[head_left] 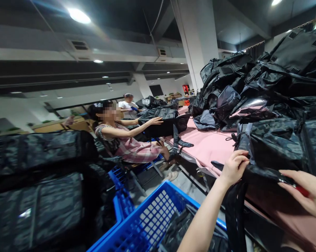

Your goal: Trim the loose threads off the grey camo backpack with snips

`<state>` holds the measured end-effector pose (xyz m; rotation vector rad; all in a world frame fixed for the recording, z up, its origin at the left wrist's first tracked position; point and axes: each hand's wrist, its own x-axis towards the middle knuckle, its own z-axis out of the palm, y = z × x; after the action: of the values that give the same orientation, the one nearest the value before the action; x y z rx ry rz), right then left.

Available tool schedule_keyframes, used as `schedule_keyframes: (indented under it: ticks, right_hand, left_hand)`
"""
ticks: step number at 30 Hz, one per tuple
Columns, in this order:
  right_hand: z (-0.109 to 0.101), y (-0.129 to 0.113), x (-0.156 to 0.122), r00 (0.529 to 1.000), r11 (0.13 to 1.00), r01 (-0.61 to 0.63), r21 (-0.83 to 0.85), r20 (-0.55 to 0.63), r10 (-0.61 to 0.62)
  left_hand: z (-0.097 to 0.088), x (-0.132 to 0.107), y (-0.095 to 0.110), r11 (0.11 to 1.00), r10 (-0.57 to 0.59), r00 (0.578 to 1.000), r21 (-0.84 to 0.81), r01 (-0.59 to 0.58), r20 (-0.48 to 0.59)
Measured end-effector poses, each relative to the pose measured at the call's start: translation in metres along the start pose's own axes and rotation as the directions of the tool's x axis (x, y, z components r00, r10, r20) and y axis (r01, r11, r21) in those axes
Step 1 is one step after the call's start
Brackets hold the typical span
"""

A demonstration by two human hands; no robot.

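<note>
A dark camouflage-patterned bag (276,143) lies on the pink-covered table in front of me. My left hand (237,166) is closed, its fingers pinching the bag's near edge beside a grey-edged corner. To the right, my right hand (303,192) grips a small red-and-black tool (302,189) with a shiny dark end, close against the bag's edge. Most of that tool is hidden by the fingers, so its exact kind is unclear. Black straps (235,217) hang down from the bag below my left hand.
Black bags are heaped (226,87) on the pink table (200,147). Below stands a blue plastic basket (152,213) with dark items inside. More camouflage bags (37,196) are stacked at left. A seated co-worker (131,140) handles a bag; another person (128,103) is farther back.
</note>
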<state>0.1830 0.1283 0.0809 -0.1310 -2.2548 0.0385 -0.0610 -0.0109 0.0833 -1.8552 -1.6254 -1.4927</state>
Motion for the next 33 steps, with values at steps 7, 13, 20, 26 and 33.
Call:
schedule_keyframes:
  ticks: [7,13,20,26,33]
  right_hand:
    - [0.024,-0.014,0.052,0.984,0.976,0.173,-0.131,-0.011,-0.175]
    - [0.028,-0.015,0.056,0.986,0.976,0.168,-0.137,0.002,-0.169]
    - [0.029,-0.014,0.058,0.988,0.98,0.153,-0.126,0.028,-0.15]
    - [0.029,-0.014,0.059,0.991,0.982,0.132,-0.135,0.029,-0.129]
    - [0.027,-0.009,0.059,0.992,0.991,0.127,-0.046,0.013,-0.126]
  left_hand:
    - [0.0,-0.001,0.003,1.0,0.023,1.0,-0.005,-0.023,-0.021]
    - [0.003,0.0,0.003,0.999,0.024,0.998,-0.034,-0.025,-0.051]
    - [0.003,-0.001,0.005,0.998,-0.005,0.996,-0.07,-0.001,-0.093]
    - [0.005,0.0,0.005,0.996,-0.039,0.994,-0.084,0.03,-0.102]
    - [0.001,0.004,0.004,0.996,-0.059,0.987,-0.075,0.048,-0.151]
